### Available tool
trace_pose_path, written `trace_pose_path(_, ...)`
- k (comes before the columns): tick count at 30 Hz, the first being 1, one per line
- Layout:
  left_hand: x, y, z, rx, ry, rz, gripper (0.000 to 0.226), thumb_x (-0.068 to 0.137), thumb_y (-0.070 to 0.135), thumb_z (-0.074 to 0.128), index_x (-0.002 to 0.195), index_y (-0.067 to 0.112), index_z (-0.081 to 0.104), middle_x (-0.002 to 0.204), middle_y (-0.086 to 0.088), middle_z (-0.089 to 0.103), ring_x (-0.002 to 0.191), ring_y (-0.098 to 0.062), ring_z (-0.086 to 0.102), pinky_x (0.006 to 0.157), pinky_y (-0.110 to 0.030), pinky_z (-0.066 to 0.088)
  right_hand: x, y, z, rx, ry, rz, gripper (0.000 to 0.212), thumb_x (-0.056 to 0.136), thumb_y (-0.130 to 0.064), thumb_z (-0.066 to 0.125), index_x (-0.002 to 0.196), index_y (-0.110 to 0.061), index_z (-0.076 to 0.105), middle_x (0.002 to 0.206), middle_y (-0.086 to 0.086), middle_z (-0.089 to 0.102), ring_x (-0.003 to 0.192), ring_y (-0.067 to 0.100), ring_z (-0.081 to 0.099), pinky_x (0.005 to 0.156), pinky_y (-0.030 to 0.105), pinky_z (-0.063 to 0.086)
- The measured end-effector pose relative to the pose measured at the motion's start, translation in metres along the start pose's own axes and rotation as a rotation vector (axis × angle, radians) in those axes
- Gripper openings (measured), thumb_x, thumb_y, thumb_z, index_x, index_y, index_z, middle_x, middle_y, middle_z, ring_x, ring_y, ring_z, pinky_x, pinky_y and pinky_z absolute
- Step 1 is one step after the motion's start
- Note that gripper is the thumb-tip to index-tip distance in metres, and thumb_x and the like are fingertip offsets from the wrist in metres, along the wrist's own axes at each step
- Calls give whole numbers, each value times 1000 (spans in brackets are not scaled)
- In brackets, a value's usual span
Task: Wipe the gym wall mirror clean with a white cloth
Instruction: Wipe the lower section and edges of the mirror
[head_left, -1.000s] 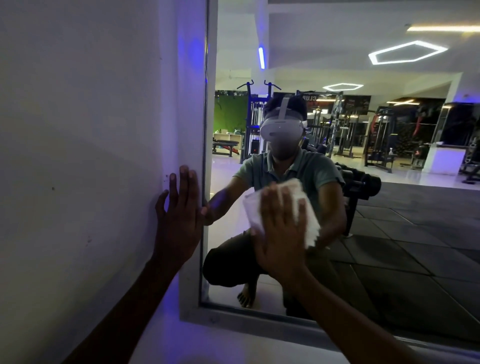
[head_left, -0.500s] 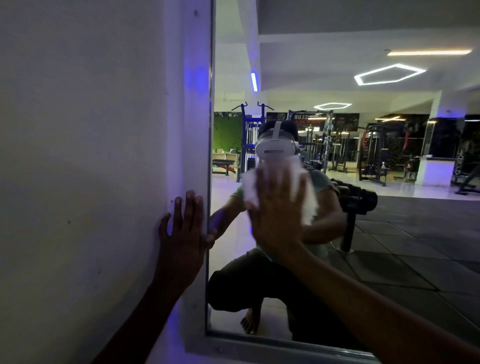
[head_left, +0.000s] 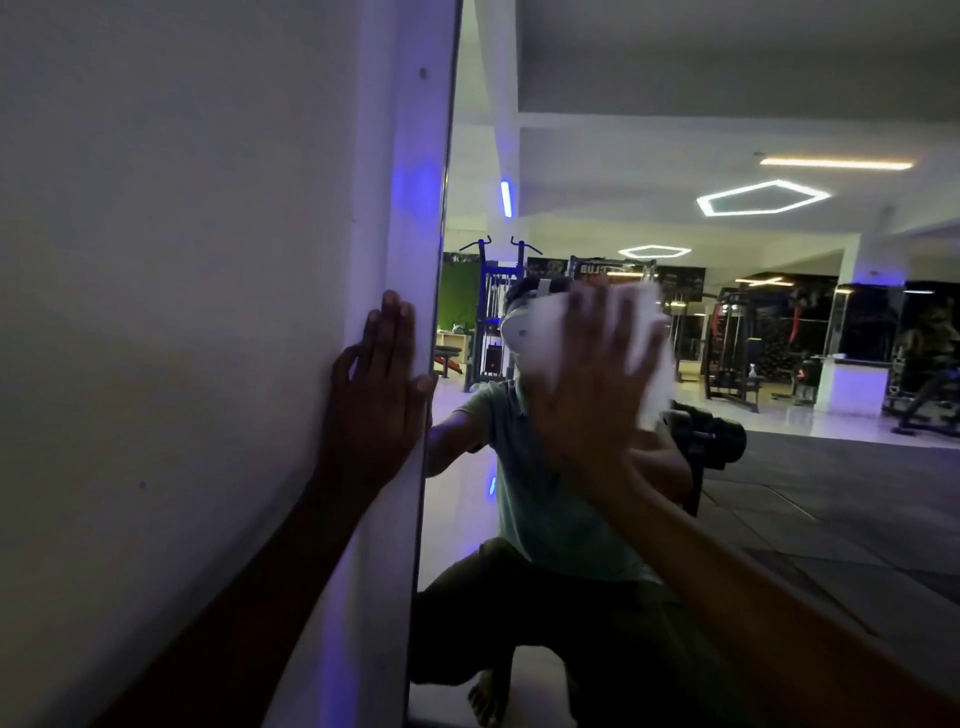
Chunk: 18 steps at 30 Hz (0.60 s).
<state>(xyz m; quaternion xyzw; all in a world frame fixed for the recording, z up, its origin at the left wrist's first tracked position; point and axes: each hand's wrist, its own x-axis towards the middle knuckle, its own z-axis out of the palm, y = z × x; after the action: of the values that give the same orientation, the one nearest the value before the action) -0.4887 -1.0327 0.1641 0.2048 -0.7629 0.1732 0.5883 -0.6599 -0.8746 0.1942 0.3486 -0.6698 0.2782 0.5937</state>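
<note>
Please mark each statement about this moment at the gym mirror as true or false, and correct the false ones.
1. The right hand presses a white cloth flat on the mirror. True.
2. The left hand holds a spray bottle. False: it rests flat, fingers straight, on the white wall beside the mirror's edge.
3. The cloth is blurred. True.
4. The cloth lies at the mirror's bottom edge. False: it is well above the bottom edge.
</note>
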Motion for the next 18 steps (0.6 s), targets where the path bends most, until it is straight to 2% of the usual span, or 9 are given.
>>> trace_pose_path(3,-2,-8,2,10,28,27,65,110,41,26,169,16,13,176,-5,9,159,-26,27,114,-45,34,26,-52,12,103,13,-303,73,107,-48,39,167,-9,25,175,15,15,162,38,11,126,70,5)
trace_pose_path(7,-1,-7,0,11,12,12,64,111,44,21,169,17,15,177,-4,11,159,-26,27,112,-48,37,61,-57,11,81,-12,-497,74,107,-48,36,167,-6,23,175,16,16,163,37,10,126,68,5)
trace_pose_path(9,-1,-9,-1,10,8,16,64,110,43,25,169,18,16,177,-3,12,160,-25,26,111,-48,37,91,-55,6,75,11,-460,73,107,-47,36,167,-6,24,175,15,18,162,36,13,127,67,6)
trace_pose_path(12,-1,-8,-1,4,14,-3,65,109,39,30,169,18,17,177,-2,10,160,-23,24,111,-47,36,109,-65,-1,93,7,-278,71,108,-45,32,167,-9,23,175,14,17,163,35,12,126,67,9)
trace_pose_path(16,-17,-8,-2,20,-11,14,65,108,34,32,169,17,16,176,-3,6,160,-27,23,108,-44,34,42,-76,5,132,-41,-263,72,106,-42,35,168,-10,19,176,15,11,163,36,5,127,67,3)
trace_pose_path(18,-45,-10,-1,63,-31,29,64,108,30,33,168,13,19,175,-9,11,159,-32,26,106,-45,35,-16,-76,8,182,-104,-284,72,106,-40,36,169,-11,16,176,14,8,164,35,1,128,66,1)
